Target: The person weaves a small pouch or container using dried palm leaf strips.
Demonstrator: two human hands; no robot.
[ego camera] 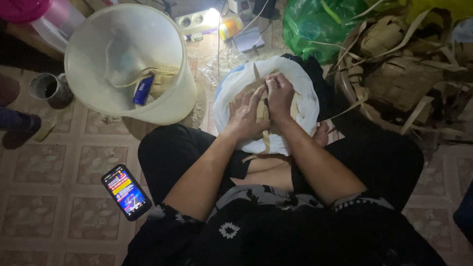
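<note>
Hands center frame: left hand (245,114) flat on tan strips (261,112), right hand (279,94) fingers pinched on one over white bag (303,101); dim light, strip could slip w/ loose pinch.

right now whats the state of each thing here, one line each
left hand: flat on the pale strips, fingers spread
right hand: pinching a strip
pale strips: partly woven, loose ends hanging down
white bag: open, under the weaving
bucket: tipped on its side, mouth open, a few items inside
phone: face up on the floor, screen lit
mug: upright
green bag: crumpled
</note>
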